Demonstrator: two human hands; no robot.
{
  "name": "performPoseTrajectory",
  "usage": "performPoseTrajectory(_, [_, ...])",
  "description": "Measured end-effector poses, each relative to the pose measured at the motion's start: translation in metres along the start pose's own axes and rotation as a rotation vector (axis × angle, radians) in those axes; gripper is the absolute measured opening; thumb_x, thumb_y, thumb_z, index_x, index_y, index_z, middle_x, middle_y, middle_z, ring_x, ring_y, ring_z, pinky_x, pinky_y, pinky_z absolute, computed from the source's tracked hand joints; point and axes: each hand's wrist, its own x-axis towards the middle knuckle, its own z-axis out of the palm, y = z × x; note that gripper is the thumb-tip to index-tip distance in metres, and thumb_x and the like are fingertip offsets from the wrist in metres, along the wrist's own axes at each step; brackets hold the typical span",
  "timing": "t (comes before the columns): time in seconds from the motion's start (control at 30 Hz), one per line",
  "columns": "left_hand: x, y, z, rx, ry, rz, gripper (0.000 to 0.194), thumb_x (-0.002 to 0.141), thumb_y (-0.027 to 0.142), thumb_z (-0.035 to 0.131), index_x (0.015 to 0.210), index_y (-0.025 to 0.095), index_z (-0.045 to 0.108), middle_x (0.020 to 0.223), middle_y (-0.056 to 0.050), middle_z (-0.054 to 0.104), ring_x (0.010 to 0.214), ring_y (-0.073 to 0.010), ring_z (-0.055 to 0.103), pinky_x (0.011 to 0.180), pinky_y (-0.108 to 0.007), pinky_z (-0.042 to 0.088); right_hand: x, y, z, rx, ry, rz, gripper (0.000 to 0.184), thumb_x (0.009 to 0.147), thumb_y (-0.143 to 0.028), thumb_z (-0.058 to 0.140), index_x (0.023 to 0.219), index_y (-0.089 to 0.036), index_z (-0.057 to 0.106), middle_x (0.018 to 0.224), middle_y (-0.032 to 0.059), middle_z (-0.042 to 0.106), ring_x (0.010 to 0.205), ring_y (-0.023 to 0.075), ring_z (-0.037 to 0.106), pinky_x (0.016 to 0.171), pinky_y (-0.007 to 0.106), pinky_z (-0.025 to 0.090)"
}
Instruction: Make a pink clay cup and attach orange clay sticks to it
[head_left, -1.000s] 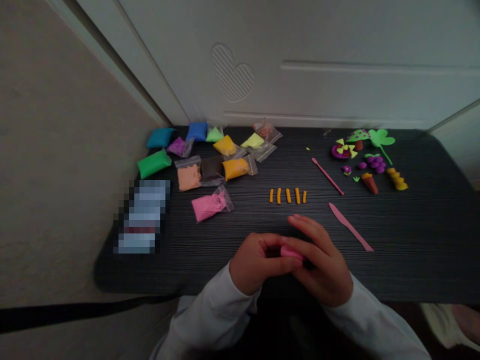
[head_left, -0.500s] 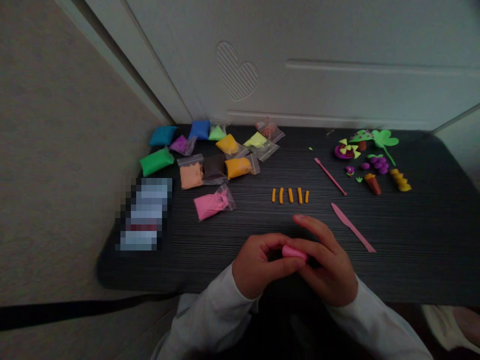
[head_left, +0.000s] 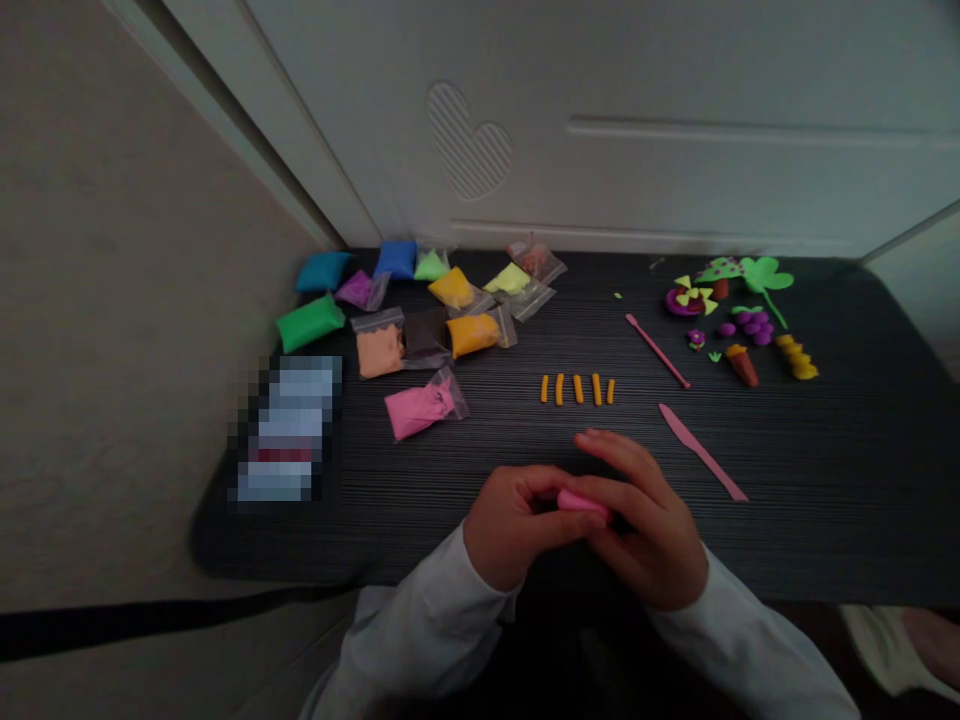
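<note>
One lump of pink clay [head_left: 576, 499] pinched between fingers of left hand [head_left: 511, 525] and right hand [head_left: 651, 530], above near part of worktop [head_left: 412, 510]; step looks like shaping; next move likely calls for light, even pressure; five orange strips [head_left: 578, 389] just beyond

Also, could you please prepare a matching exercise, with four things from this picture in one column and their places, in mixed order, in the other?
Things
1. small, rounded pink clay lump
2. slim pink knife-shaped tool
3. five short orange clay strips
4. plump bright-green packet

Places
A. side by side in a row
B. by the left edge of the dark table
C. held between left hand and right hand
D. on the table, right of both hands

Pairs: 1-C, 2-D, 3-A, 4-B
</note>
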Motion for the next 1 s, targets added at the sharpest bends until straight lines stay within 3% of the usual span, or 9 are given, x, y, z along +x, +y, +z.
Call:
performPoseTrajectory(0.2, [0.0003,-0.0036,-0.0002,-0.198,-0.072,-0.002,0.027,0.063,0.021,0.071,0.089,0.021,0.066,0.080,0.002,0.067,0.076,-0.0106,0.060,0.072,-0.022,0.044,-0.0004,0.0000,-0.0021,-0.008,0.014,0.031,0.034,0.075,-0.016,0.057,0.108,-0.023,0.052,0.120,0.0090,0.051,0.113,0.0239,0.047,0.091,0.046,0.044])
performPoseTrajectory(0.33, [-0.0011,-0.0029,-0.0015,-0.075,-0.030,-0.012,0.012,0.068,0.020,0.068,0.079,0.019,0.069,0.075,0.002,0.068,0.073,-0.0089,0.060,0.071,-0.019,0.044,-0.0006,-0.0006,-0.0019,-0.013,0.019,0.039,0.034,0.074,-0.012,0.058,0.105,-0.022,0.053,0.120,0.0091,0.051,0.113,0.0231,0.047,0.092,0.044,0.044])
performPoseTrajectory(0.47, [-0.0022,-0.0028,-0.0021,0.029,0.007,0.012,0.010,0.069,0.022,0.067,0.078,0.019,0.069,0.075,0.002,0.069,0.072,-0.0088,0.060,0.070,-0.018,0.044,-0.0003,-0.0013,-0.0009,0.003,0.026,0.052,0.034,0.074,-0.013,0.057,0.107,-0.022,0.053,0.119,0.0089,0.052,0.112,0.0230,0.049,0.090,0.043,0.045])
performPoseTrajectory(0.83, [-0.0021,-0.0044,-0.0003,-0.011,-0.013,0.060,0.011,0.073,0.021,0.063,0.083,0.020,0.068,0.082,0.002,0.069,0.078,-0.0092,0.061,0.074,-0.018,0.045,-0.0024,-0.0010,-0.0007,0.049,-0.008,0.088,0.043,0.072,-0.009,0.058,0.113,-0.022,0.049,0.123,0.0089,0.047,0.113,0.0217,0.045,0.095,0.041,0.040])
performPoseTrajectory(1.0, [0.0005,-0.0028,0.0003,-0.068,0.052,0.069,0.011,0.074,0.021,0.062,0.085,0.019,0.066,0.083,0.001,0.070,0.081,-0.0085,0.062,0.076,-0.017,0.045,-0.0021,-0.0048,-0.0032,0.101,-0.025,0.168,0.055,0.073,-0.009,0.056,0.124,-0.020,0.040,0.127,0.0092,0.045,0.116,0.0205,0.042,0.099,0.039,0.036])
